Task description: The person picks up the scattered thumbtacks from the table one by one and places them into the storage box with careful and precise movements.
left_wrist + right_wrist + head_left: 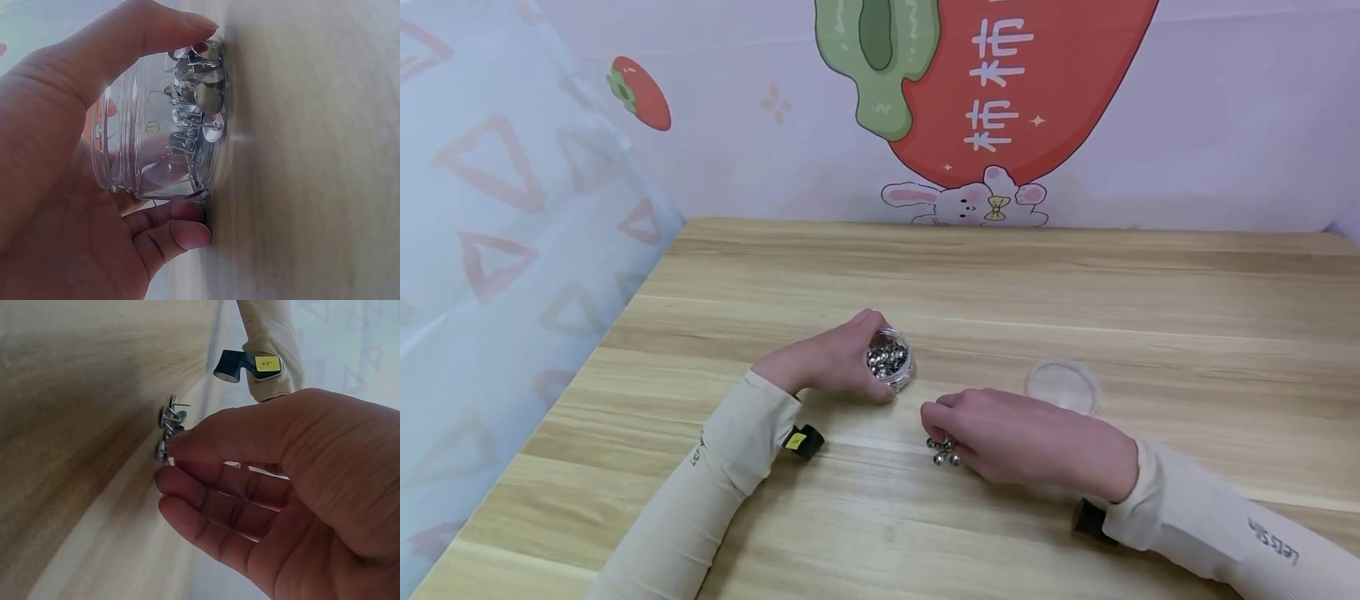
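My left hand (831,360) grips a clear plastic jar (147,169) round its side, thumb on one side and fingers on the other. The jar stands upright on the table, and silver thumbtacks (886,362) cover its bottom. Right of the jar, several loose thumbtacks (942,457) lie in a small cluster on the wood. My right hand (1018,433) is low over this cluster with curled fingers. In the right wrist view its thumb and fingertips pinch at a thumbtack (162,452) at the cluster's near end; the fingers partly hide it.
A clear round lid (1063,383) lies on the wooden table (820,517) just behind my right hand. Black wrist cameras (805,442) are strapped under both sleeves. A printed cloth (737,158) hangs along the table's back edge, and another drapes at the left.
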A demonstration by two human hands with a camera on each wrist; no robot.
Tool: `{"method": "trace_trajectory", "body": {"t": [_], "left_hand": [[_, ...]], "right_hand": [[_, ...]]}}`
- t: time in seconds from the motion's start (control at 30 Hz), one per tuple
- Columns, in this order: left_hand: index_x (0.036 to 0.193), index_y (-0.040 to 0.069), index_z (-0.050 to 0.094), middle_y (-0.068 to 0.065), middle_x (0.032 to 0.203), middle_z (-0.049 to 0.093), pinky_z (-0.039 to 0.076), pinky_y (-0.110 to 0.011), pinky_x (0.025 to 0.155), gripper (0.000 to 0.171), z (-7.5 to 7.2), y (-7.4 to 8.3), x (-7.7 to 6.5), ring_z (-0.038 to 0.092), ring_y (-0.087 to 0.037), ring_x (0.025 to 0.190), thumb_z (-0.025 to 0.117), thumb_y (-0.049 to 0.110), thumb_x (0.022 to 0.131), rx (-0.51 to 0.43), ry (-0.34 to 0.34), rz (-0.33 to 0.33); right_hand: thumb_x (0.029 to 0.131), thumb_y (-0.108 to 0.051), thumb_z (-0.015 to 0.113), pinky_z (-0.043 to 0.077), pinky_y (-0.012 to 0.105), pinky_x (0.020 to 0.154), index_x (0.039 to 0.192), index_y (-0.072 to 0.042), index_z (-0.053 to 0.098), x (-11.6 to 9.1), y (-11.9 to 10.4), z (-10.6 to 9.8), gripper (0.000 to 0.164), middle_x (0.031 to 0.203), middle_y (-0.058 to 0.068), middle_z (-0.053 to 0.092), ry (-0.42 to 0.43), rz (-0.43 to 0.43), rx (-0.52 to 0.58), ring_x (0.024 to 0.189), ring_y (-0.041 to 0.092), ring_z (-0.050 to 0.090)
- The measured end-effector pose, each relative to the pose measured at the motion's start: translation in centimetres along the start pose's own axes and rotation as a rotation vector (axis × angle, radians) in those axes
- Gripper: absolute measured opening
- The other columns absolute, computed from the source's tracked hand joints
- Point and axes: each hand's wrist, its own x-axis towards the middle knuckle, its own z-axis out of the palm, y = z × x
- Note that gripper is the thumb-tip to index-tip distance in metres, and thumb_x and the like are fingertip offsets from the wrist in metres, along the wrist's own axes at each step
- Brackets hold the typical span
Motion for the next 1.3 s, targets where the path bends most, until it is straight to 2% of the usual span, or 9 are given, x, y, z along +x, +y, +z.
{"method": "trace_trajectory", "body": {"t": [0.23, 0.47, 0.8, 0.9, 1.03, 1.2, 1.3], "left_hand": [[0.120, 0.006, 0.041, -0.007, 0.119, 0.046, 0.047, -0.039, 0.096, 0.070, -0.1, 0.2, -0.2, 0.052, -0.021, 0.103, 0.080, 0.030, 0.068, -0.005, -0.005, 0.001], [0.121, 0.006, 0.041, -0.007, 0.119, 0.046, 0.047, -0.040, 0.097, 0.070, -0.2, 0.3, -0.3, 0.052, -0.022, 0.103, 0.080, 0.029, 0.067, -0.009, -0.009, -0.007], [0.120, 0.007, 0.042, -0.006, 0.118, 0.046, 0.047, -0.039, 0.097, 0.070, 0.0, 0.3, -0.1, 0.052, -0.021, 0.102, 0.081, 0.030, 0.067, 0.000, 0.002, -0.005], [0.120, 0.007, 0.042, -0.005, 0.118, 0.046, 0.047, -0.038, 0.096, 0.069, -0.1, 0.3, -0.1, 0.052, -0.019, 0.102, 0.080, 0.030, 0.066, -0.003, 0.007, 0.001], [0.119, 0.009, 0.042, -0.005, 0.117, 0.046, 0.048, -0.036, 0.095, 0.068, -0.2, 0.3, -0.1, 0.053, -0.018, 0.101, 0.080, 0.029, 0.066, -0.021, 0.012, 0.017], [0.117, 0.012, 0.043, -0.003, 0.118, 0.044, 0.045, -0.037, 0.098, 0.067, -0.2, 0.2, -0.2, 0.049, -0.017, 0.105, 0.083, 0.029, 0.065, -0.062, -0.005, 0.026], [0.117, 0.014, 0.045, -0.003, 0.122, 0.041, 0.040, -0.038, 0.103, 0.065, -0.1, 0.1, -0.1, 0.042, -0.017, 0.112, 0.083, 0.024, 0.066, -0.095, -0.022, 0.081]], "right_hand": [[0.087, -0.002, 0.066, 0.045, 0.023, 0.053, 0.078, -0.016, 0.049, 0.1, 0.1, 0.3, 0.023, 0.063, -0.011, 0.044, 0.003, -0.009, 0.022, 0.059, 0.008, 0.047], [0.091, -0.002, 0.060, 0.039, 0.019, 0.047, 0.077, -0.017, 0.050, 0.2, 0.3, 0.3, 0.022, 0.059, -0.012, 0.042, 0.022, -0.003, 0.030, 0.052, 0.004, 0.042], [0.091, -0.001, 0.058, 0.033, 0.017, 0.045, 0.076, -0.015, 0.051, 0.0, 0.2, 0.0, 0.021, 0.056, -0.011, 0.040, 0.042, -0.005, 0.022, 0.049, 0.002, 0.037], [0.088, 0.003, 0.058, 0.033, 0.017, 0.044, 0.075, -0.014, 0.050, 0.3, 0.2, -0.6, 0.022, 0.055, -0.011, 0.040, 0.075, -0.017, 0.035, 0.049, 0.002, 0.035], [0.081, 0.009, 0.060, 0.036, 0.020, 0.045, 0.073, -0.012, 0.050, 1.5, 0.4, -1.8, 0.025, 0.055, -0.009, 0.040, 0.139, -0.071, 0.055, 0.051, 0.004, 0.037], [0.081, 0.007, 0.067, 0.045, 0.025, 0.048, 0.079, -0.009, 0.051, 4.6, 1.0, -3.6, 0.023, 0.059, -0.004, 0.051, 0.253, -0.168, 0.058, 0.054, 0.008, 0.045], [0.081, 0.007, 0.069, 0.049, 0.027, 0.050, 0.081, -0.008, 0.052, 6.3, 1.2, -3.9, 0.023, 0.061, -0.001, 0.055, 0.321, -0.208, 0.057, 0.055, 0.010, 0.049]]}}
